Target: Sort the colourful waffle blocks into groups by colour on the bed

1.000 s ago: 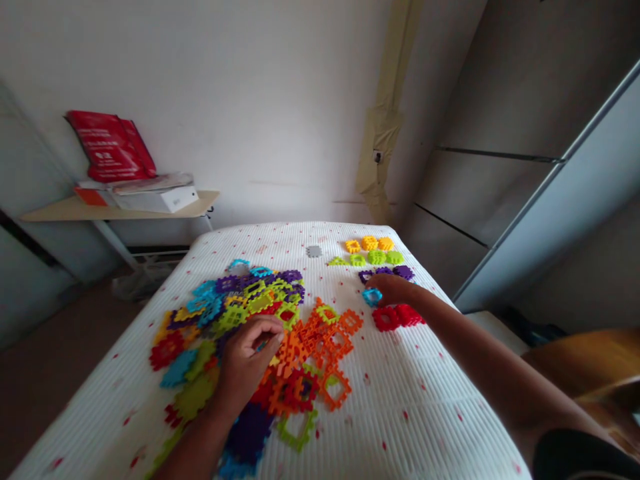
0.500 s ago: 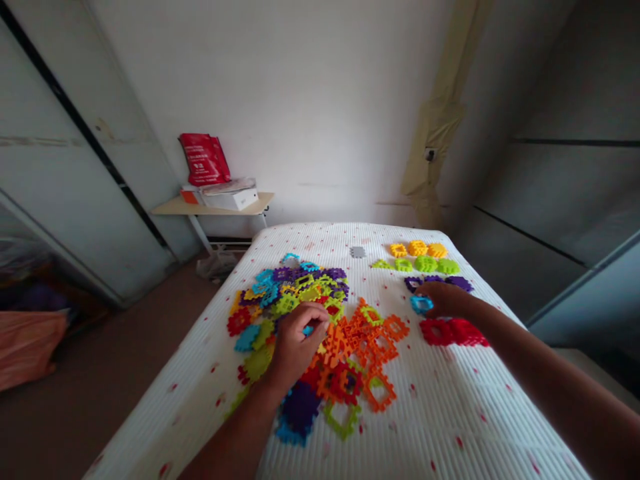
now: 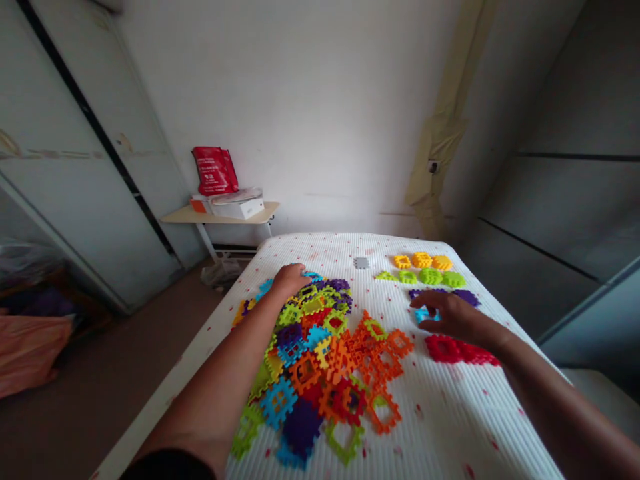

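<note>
My left hand (image 3: 290, 280) reaches over the far edge of a heap of coloured plastic interlocking pieces (image 3: 314, 305). Its fingers are curled down beside a blue piece (image 3: 314, 275), and whatever they grip is hidden beneath the hand. My right hand (image 3: 447, 313) hovers low above a blue square frame piece (image 3: 426, 315) on the right, thumb and fingers apart around it. Part of that blue piece is covered by the fingers. Just behind lie purple pieces (image 3: 466, 297); in front is a row of red pieces (image 3: 445, 349).
Green pieces (image 3: 430, 277) and yellow pieces (image 3: 421, 260) lie in rows at the far right. A lone grey piece (image 3: 361, 263) sits near the back. Orange pieces (image 3: 385, 360) spread along the heap's right side. Beyond the white bedspread (image 3: 425, 427), a small table (image 3: 185, 215) holds a red bag (image 3: 215, 170).
My left hand has moved from the middle of the heap to its far edge. My right hand has opened off the blue piece, which stays on the bedspread. The view has shifted slightly.
</note>
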Motion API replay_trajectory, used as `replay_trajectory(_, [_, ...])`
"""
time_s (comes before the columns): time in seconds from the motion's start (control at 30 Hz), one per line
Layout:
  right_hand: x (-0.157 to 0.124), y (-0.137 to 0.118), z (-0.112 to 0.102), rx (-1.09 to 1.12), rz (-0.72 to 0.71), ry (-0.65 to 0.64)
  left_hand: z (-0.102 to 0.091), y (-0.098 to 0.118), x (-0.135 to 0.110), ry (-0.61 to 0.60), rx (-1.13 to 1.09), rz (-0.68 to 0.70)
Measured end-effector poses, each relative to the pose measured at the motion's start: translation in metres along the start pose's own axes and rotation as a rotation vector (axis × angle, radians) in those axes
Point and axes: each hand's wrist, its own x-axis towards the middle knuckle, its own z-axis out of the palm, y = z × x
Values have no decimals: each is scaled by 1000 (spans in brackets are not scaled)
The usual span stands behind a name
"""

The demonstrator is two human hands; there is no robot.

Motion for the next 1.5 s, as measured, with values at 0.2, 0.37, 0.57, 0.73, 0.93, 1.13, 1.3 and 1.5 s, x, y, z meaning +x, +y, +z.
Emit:
replay_trajectory(0.2, [-17, -10, 13, 105, -59, -7, 25, 7, 30, -67, 104, -42])
replay_trajectory(0.37, [-21, -6, 18, 144, -60, -2, 24, 12, 20, 1, 120, 16])
replay_trajectory(0.57, [-9, -16, 23, 165, -99, 176, 13, 39, -30, 143, 68, 296])
replay_trajectory(0.73, [12, -46, 35, 232, -220, 309, 18, 59, -79, 261, -102, 654])
replay_trajectory(0.93, [18, -70, 56, 86, -356, 279, 24, 76, -119, 266, -151, 771])
replay_trajectory(1.13, [7, -82, 64, 51, -343, 271, 34, 83, -139, 308, -212, 814])
replay_trajectory(1.3, [4, -61, 42, -23, -318, 209, 35, 83, -145, 322, -192, 827])
replay_trajectory(1.5, [3, 17, -6, -227, 7, 30, 27, 50, -152, 438, -133, 785])
